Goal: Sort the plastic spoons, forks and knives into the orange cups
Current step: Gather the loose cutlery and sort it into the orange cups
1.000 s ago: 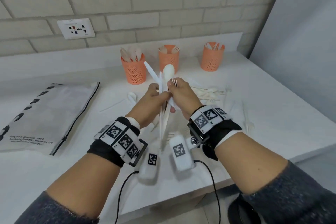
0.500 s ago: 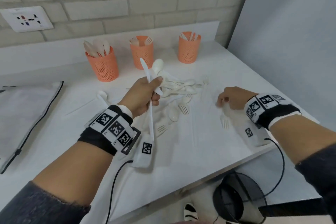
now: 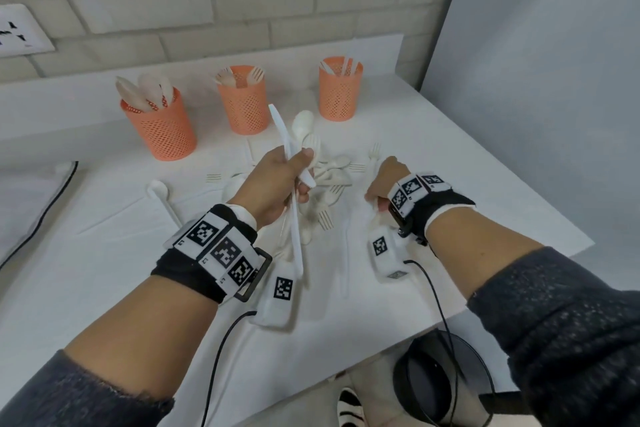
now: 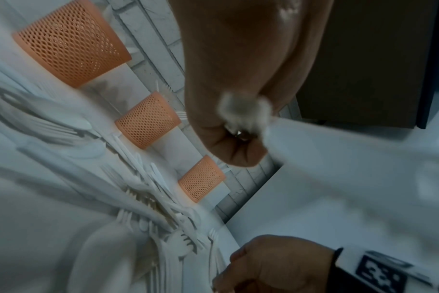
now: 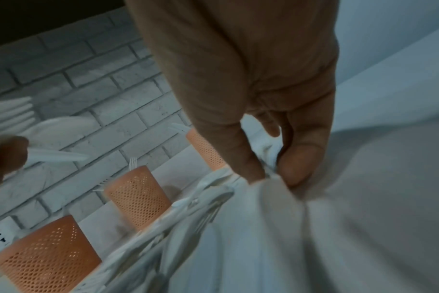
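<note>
Three orange mesh cups stand at the back of the table: the left cup [image 3: 160, 130] has spoons, the middle cup [image 3: 244, 104] forks, the right cup [image 3: 340, 91] knives. My left hand [image 3: 281, 180] is raised over the table and grips a bundle: a white knife [image 3: 278, 130], a spoon [image 3: 303, 124] and a fork [image 3: 312, 142]. A pile of loose white cutlery [image 3: 332, 180] lies between my hands. My right hand [image 3: 382, 184] is down on the table beside the pile. In the right wrist view, its thumb and forefinger [image 5: 271, 170] pinch a blurred white plastic utensil; its kind is unclear.
A single spoon [image 3: 160, 191] lies left of the pile. A grey zip bag [image 3: 24, 215] sits at the far left. The table edge [image 3: 540, 253] runs close by my right forearm, with a black round object [image 3: 433, 378] below it. A brick wall stands behind the cups.
My right hand let go of the bundle, swung out to the right onto the table and now pinches a utensil near the pile. My left hand keeps the bundle.
</note>
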Motion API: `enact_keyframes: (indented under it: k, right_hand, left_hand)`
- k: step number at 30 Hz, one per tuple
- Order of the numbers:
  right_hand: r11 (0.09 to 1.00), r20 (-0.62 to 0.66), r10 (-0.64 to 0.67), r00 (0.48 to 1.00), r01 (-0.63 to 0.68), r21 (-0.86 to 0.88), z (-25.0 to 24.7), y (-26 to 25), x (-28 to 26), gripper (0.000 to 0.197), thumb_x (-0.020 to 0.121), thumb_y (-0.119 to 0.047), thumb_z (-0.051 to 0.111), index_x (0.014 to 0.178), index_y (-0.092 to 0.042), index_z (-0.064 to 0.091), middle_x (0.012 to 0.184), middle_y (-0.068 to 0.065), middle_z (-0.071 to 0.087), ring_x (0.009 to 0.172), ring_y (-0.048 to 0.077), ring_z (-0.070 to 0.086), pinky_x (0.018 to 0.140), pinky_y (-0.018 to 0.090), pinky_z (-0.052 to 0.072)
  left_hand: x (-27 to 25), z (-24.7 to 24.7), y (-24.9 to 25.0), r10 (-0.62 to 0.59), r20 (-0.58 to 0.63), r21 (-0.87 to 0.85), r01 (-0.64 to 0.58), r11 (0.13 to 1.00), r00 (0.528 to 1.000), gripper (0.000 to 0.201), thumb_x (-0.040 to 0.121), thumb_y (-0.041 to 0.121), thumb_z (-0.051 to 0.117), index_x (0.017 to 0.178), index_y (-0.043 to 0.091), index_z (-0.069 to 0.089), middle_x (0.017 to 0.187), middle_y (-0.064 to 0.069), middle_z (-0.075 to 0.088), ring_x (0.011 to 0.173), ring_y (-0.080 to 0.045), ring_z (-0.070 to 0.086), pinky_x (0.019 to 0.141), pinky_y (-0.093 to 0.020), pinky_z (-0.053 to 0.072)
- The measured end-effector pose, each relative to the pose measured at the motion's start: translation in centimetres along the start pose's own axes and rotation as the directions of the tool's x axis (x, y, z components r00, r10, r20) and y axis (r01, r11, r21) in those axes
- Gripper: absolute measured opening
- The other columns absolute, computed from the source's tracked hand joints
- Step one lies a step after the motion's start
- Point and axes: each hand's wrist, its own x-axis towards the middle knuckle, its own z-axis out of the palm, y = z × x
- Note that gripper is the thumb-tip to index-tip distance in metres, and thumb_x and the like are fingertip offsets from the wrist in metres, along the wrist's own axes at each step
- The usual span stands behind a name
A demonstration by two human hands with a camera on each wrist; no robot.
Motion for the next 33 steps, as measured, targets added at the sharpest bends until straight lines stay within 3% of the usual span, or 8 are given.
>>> enact_keyframes:
  k: [2,5,18,21,23,27,29,33]
  right_hand:
    - [1.0,0.067,0.009,0.998,-0.009,-0.008,-0.5,-0.4,0.0,0.014,0.081,-0.012,0.064,0.084,-0.002,0.055,0.107,0.014,0.063,0.102,0.023,0.062,0.086,0.029,0.051]
    - [0.999,0.098,0.029,0.995,-0.033,0.04,-0.3,-0.4,0.4,0.025,0.076,-0.01,0.063,0.058,-0.01,0.046,0.072,0.007,0.057,0.077,0.021,0.058,0.063,0.024,0.045]
    - [0.981,0.084,-0.195,0.977,0.194,0.012,-0.1,-0.5,0.7,0.038,0.088,-0.012,0.055,0.059,-0.019,0.03,0.092,0.008,0.051,0.091,0.023,0.05,0.089,0.037,0.048]
    - [0.969,0.076,-0.219,0.973,0.226,-0.102,-1.5,-1.0,0.3,0.031,0.093,-0.006,0.045,0.064,-0.011,0.034,0.115,0.017,0.057,0.107,0.028,0.056,0.081,0.032,0.044]
    - [0.971,0.032,-0.24,0.97,0.24,0.024,-4.1,-1.2,0.3,0.024,0.091,-0.003,0.042,0.068,-0.006,0.038,0.093,0.015,0.057,0.089,0.027,0.057,0.067,0.03,0.044]
    - [0.736,0.091,-0.547,0.832,0.426,0.526,-7.7,-2.6,-1.3,0.007,0.088,-0.003,0.051,0.092,-0.001,0.056,0.074,0.012,0.057,0.06,0.024,0.051,0.049,0.027,0.042]
    - [0.629,0.109,-0.677,0.728,0.495,0.599,-7.8,-3.7,-2.5,0.011,0.089,-0.002,0.052,0.094,-0.001,0.061,0.073,0.008,0.061,0.061,0.023,0.051,0.045,0.024,0.041]
    - [0.574,0.095,-0.72,0.688,0.513,0.638,-7.3,-4.5,-2.6,0.011,0.092,-0.007,0.053,0.089,-0.007,0.063,0.074,0.006,0.059,0.065,0.018,0.056,0.05,0.021,0.05]
  left_hand:
    - [0.2,0.0,-0.2,0.005,-0.01,0.086,-0.004,0.996,1.0,0.016,0.097,0.017,0.045,0.085,0.008,0.046,0.062,-0.002,0.051,0.036,-0.01,0.046,0.044,-0.024,0.033]
    - [0.7,-0.2,-0.4,-0.002,-0.047,0.15,0.009,0.989,0.999,0.011,0.097,0.017,0.044,0.091,0.009,0.045,0.066,-0.001,0.053,0.039,-0.012,0.05,0.047,-0.026,0.032]
    - [3.0,0.3,-0.5,0.013,-0.02,0.065,-0.012,0.998,1.0,0.013,0.092,0.017,0.057,0.092,0.006,0.051,0.063,-0.002,0.043,0.042,-0.006,0.048,0.043,-0.018,0.041]
    - [3.3,0.2,-0.5,0.018,-0.003,0.086,-0.018,0.996,1.0,0.018,0.089,0.019,0.062,0.1,0.007,0.054,0.062,-0.002,0.04,0.041,-0.005,0.046,0.043,-0.017,0.041]
    - [3.7,0.0,-0.5,0.01,-0.025,0.111,-0.007,0.994,1.0,0.02,0.087,0.021,0.064,0.096,0.009,0.051,0.061,-0.002,0.039,0.041,-0.005,0.045,0.045,-0.019,0.041]
    - [4.6,0.7,0.1,0.038,-0.043,0.133,-0.032,0.991,0.998,0.03,0.086,0.034,0.064,0.093,0.005,0.059,0.074,-0.007,0.056,0.048,-0.009,0.044,0.051,-0.024,0.04]
    - [4.8,1.5,0.7,0.041,-0.003,0.087,-0.04,0.995,0.999,0.034,0.089,0.039,0.058,0.101,0.008,0.062,0.073,-0.001,0.058,0.048,-0.007,0.04,0.047,-0.019,0.036]
    - [5.0,1.8,1.3,0.052,-0.091,0.005,-0.052,0.999,0.995,0.023,0.095,0.029,0.05,0.088,0.009,0.06,0.052,0.006,0.055,0.045,-0.008,0.043,0.043,-0.018,0.034]
